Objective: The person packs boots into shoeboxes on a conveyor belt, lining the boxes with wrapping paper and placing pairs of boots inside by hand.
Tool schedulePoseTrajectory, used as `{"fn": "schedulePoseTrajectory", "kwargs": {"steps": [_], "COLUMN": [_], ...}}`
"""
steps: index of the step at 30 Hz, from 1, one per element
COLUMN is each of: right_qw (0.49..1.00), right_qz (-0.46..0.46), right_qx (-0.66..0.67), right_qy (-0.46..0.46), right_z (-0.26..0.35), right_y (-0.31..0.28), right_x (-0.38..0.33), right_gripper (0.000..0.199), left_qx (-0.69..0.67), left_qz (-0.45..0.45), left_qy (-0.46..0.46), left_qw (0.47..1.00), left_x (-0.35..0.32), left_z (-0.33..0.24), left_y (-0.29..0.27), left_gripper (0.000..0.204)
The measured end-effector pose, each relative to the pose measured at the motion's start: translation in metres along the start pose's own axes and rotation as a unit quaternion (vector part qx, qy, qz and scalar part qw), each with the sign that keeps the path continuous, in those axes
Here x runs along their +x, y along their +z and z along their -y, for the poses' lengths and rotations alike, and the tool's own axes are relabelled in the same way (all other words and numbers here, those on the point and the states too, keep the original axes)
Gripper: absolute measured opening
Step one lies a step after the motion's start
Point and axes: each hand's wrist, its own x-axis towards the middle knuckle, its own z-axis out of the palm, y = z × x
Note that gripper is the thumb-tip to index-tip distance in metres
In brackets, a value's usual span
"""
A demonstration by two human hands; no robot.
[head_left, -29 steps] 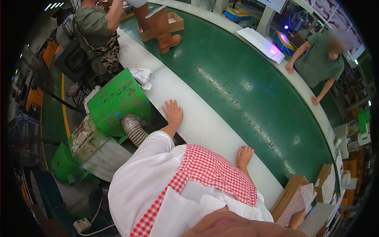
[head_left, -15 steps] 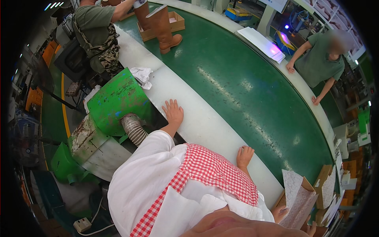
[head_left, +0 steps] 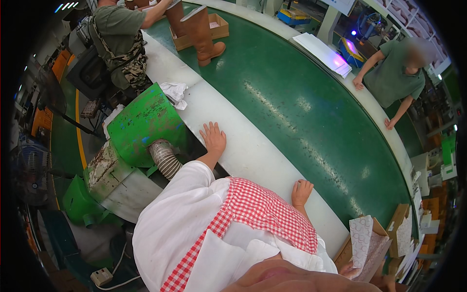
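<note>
My left hand (head_left: 213,139) lies flat on the white ledge (head_left: 253,155) along the green conveyor belt, fingers spread, nothing in it. Farther right, my right hand (head_left: 301,192) rests on the same ledge with its fingers curled in; no object shows in it. Close to my left forearm are a green metal hood (head_left: 146,126) with worn paint and a ribbed silver duct (head_left: 165,158). Crumpled white paper (head_left: 174,94) sits on the ledge beyond the hood.
Brown boots (head_left: 202,36) stand by an open cardboard box (head_left: 219,27) on the green belt (head_left: 301,107), beside a co-worker (head_left: 119,44). Another person (head_left: 396,73) leans on the far ledge. At lower right, someone else's hands are at a box with patterned paper (head_left: 360,238).
At lower right, the patterned paper has shifted and partly folded under another person's hands. The boots have moved very slightly right on the belt. My hands have stayed in place.
</note>
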Motion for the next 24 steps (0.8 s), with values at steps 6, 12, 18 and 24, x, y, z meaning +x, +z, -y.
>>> {"fn": "schedulePoseTrajectory", "kwargs": {"steps": [6,12,18,24], "right_qw": [1.000,1.000,1.000,1.000], "right_qz": [-0.005,-0.004,0.001,0.001], "right_qx": [0.005,0.004,0.001,-0.001], "right_qy": [-0.001,-0.001,0.005,0.007], "right_z": [0.0006,0.0005,0.0004,0.0001], "right_y": [-0.0002,0.0009,0.0004,0.0000], "right_x": [0.0000,-0.0006,-0.0001,-0.0001], "right_gripper": [0.016,0.016,0.016,0.016], "left_qx": [-0.004,-0.010,-0.008,-0.005], "left_qz": [0.001,0.004,0.004,-0.003], "left_qy": [-0.002,-0.004,-0.003,-0.002], "left_qw": [1.000,1.000,1.000,1.000], "left_x": [0.0001,-0.0003,0.0005,0.0003], "left_z": [-0.0001,0.0010,0.0000,0.0000], "left_y": [0.0001,-0.0001,0.0001,0.0009], "left_gripper": [0.055,0.055,0.055,0.056]}}
